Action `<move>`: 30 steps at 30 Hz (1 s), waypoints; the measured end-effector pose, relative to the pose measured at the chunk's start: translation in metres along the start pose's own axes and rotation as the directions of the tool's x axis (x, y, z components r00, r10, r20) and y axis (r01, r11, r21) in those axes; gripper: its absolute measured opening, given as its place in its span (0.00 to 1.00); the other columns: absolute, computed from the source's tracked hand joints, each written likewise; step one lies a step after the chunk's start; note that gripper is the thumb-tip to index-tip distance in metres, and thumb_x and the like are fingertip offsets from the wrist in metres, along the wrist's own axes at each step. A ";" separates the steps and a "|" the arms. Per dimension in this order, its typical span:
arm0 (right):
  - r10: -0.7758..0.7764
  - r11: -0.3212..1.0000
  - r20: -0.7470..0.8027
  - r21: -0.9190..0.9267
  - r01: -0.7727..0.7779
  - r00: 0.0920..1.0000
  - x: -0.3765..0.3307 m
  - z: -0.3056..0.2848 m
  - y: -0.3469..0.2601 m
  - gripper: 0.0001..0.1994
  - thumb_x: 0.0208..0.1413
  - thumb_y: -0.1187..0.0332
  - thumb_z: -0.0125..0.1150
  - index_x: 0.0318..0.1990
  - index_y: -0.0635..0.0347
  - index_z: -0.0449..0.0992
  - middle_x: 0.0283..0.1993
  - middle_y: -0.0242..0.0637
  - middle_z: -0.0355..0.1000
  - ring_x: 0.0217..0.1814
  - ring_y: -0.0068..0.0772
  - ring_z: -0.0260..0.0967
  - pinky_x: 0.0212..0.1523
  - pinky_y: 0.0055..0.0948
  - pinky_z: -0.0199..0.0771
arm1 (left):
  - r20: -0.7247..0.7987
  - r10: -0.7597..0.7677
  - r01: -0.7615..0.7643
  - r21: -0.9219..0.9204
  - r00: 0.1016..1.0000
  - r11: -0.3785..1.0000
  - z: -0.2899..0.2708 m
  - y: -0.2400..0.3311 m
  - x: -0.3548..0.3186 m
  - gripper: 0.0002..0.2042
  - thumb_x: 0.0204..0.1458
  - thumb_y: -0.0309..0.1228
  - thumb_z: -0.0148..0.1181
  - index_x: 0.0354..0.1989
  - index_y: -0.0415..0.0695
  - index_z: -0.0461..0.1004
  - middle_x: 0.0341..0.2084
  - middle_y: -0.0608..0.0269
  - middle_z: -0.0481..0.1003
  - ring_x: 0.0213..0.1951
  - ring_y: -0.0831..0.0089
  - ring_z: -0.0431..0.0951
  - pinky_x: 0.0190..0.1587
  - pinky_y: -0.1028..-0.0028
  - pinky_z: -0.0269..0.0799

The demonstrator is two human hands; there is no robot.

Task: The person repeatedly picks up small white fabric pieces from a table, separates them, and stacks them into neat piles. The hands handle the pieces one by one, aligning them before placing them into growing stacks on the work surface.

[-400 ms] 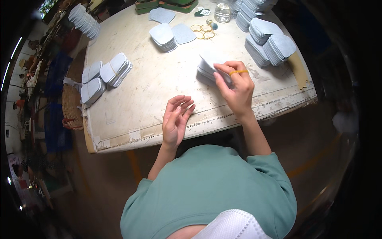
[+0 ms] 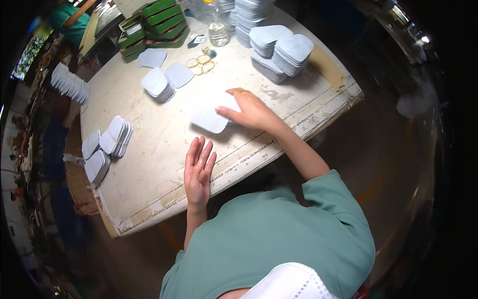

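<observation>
My right hand (image 2: 253, 112) lies over a small stack of pale grey rounded pads (image 2: 208, 118) on the worn white table (image 2: 149, 174), fingers on top and thumb at its near side. An orange rubber band (image 2: 236, 91) sits around the fingertips. My left hand (image 2: 198, 170) rests flat on the table near its front edge, fingers apart, holding nothing, a short way in front of the stack.
More grey pad stacks stand at the back right (image 2: 281, 52), the middle (image 2: 159, 83), the left edge (image 2: 107, 147) and far left (image 2: 72, 84). Loose rubber bands (image 2: 200, 62), a clear bottle (image 2: 217, 30) and green boxes (image 2: 157, 20) sit at the back. Another person (image 2: 69, 20) is at the top left.
My right hand has pressed down onto the pad stack and moved slightly left. My left hand has flattened out on the table. The view has shifted.
</observation>
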State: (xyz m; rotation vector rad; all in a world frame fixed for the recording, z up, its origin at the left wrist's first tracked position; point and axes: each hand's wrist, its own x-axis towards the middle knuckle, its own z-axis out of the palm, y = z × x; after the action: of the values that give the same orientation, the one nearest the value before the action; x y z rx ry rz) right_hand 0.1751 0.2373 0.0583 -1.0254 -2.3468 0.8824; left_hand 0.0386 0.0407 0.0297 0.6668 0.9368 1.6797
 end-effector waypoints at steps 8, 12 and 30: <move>-0.023 0.967 -0.099 0.252 0.047 0.995 -0.019 0.031 -0.021 0.38 0.39 0.50 0.73 0.53 0.70 0.70 0.47 0.56 0.71 0.58 0.52 0.66 0.59 0.40 0.67 | -0.148 -0.075 0.069 -0.047 0.986 0.997 -0.001 -0.001 0.000 0.24 0.60 0.25 0.45 0.64 0.30 0.52 0.60 0.46 0.62 0.59 0.61 0.70 0.58 0.66 0.73; 0.091 0.940 -0.084 0.335 -0.058 0.992 -0.023 0.040 -0.025 0.49 0.36 0.47 0.74 0.62 0.70 0.60 0.50 0.61 0.71 0.57 0.53 0.68 0.59 0.39 0.67 | -0.165 0.012 -0.012 0.004 0.986 1.000 -0.006 -0.003 -0.003 0.23 0.61 0.25 0.46 0.64 0.32 0.54 0.56 0.50 0.67 0.54 0.66 0.74 0.53 0.71 0.77; -0.587 0.808 0.208 0.203 0.553 0.782 -0.023 0.015 -0.059 0.51 0.31 0.65 0.74 0.68 0.63 0.55 0.47 0.50 0.74 0.54 0.50 0.71 0.56 0.38 0.69 | 0.113 0.258 -0.270 0.634 0.960 0.725 -0.026 0.032 0.001 0.54 0.38 0.27 0.75 0.71 0.41 0.41 0.64 0.46 0.57 0.64 0.60 0.61 0.64 0.63 0.59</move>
State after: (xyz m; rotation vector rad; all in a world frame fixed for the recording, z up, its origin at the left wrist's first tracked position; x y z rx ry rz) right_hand 0.1524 0.1830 0.0862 -0.1002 -2.5457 0.9407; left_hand 0.0012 0.0304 0.0428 1.3311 1.4896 1.5694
